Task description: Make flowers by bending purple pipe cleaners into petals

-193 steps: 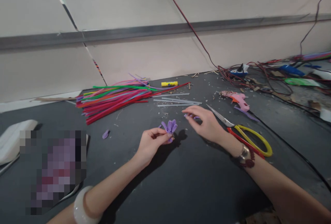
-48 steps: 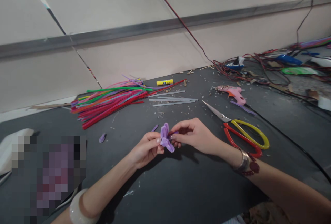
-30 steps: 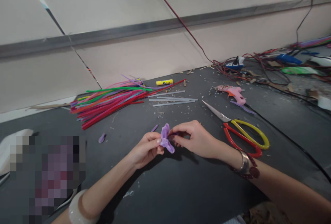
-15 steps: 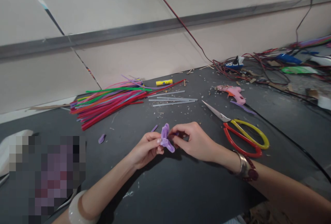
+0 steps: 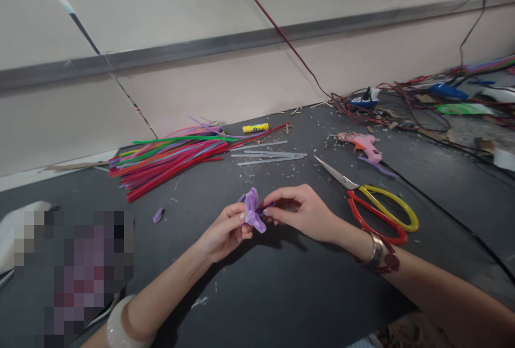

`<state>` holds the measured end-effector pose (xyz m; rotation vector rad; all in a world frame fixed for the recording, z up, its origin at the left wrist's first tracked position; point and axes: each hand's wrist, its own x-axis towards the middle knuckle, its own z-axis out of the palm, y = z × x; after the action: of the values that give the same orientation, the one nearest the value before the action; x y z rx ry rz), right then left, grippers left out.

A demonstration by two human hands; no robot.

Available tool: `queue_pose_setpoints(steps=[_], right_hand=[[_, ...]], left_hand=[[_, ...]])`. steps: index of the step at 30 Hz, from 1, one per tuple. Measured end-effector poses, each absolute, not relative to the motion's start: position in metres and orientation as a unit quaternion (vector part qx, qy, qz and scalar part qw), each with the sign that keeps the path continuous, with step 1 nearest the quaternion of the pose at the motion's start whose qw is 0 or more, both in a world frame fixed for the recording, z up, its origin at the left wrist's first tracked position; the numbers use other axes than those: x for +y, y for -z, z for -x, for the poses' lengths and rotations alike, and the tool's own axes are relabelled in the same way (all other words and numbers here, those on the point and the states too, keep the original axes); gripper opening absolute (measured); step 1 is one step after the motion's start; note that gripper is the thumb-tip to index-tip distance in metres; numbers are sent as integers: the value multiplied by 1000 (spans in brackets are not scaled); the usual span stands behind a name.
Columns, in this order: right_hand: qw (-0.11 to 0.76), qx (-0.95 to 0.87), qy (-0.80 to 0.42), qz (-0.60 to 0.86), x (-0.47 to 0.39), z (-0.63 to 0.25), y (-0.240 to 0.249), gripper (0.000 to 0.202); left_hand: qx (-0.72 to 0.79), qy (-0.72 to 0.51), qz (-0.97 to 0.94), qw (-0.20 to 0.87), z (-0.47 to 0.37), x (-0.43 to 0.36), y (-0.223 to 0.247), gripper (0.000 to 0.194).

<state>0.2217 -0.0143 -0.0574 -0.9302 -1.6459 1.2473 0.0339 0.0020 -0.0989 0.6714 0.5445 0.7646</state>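
Pinching with thumb and fingers: left hand (image 5: 225,232) has the purple looped piece (image 5: 252,215), fuzzy, several loops bunched together, held up off the dark table (image 5: 281,300) at center, between both hands. Right hand (image 5: 308,211) pinches a thin purple strand (image 5: 267,206) just beside the loops, thumb and index nearly together on it; other right fingers curled under, partly hidden. Cannot tell whether strand joins the loops. Another thin purple end pokes out behind left fingertips. White bangle (image 5: 123,326) on left forearm; metallic band (image 5: 377,251) and dark red bracelet (image 5: 391,262) on right wrist. Loose purple loop (image 5: 158,215) lies on table, left of the left hand, apart from it. Scissors (image 5: 351,184), one red and one yellow handle, lie near right forearm, blades pointing back and left. Pink glue gun (image 5: 364,145) beyond scissors, on its side, purple strip (image 5: 378,167) by its grip, black cord running off right. Translucent sticks (image 5: 273,155) lie behind the hands, yellow tube (image 5: 256,128) farther back. Bundle of colored fuzzy stems (image 5: 173,165) back left, mostly red and pink, green across top. Tangled red-brown cables (image 5: 402,102) back right. Small scraps scattered. Item at lower left pixelated, unreadable.
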Motion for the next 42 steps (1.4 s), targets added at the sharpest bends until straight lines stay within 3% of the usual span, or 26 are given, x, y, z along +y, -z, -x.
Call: queue_pose_setpoints(steps=[7,12,23,30,42], right_hand=[[452,-704,-424,346,-13,-224,56,11],[454,-655,-495,345,-14,-223,56,28],[428,-653,-511,360,-12,-225,58,13],[443,-539,-639,325,-17,-216,62,12],[455,-478,-699,276,-25,-204,59,18]], left_hand=[[251,-371,-305,841,-34,1,97,13],[258,-375,-303,837,-35,0,97,13],[264,-366,-308,838,-33,1,99,13],[257,-361,-322,837,-36,0,97,10],[292,-323,-395,809,-38,0,97,27]])
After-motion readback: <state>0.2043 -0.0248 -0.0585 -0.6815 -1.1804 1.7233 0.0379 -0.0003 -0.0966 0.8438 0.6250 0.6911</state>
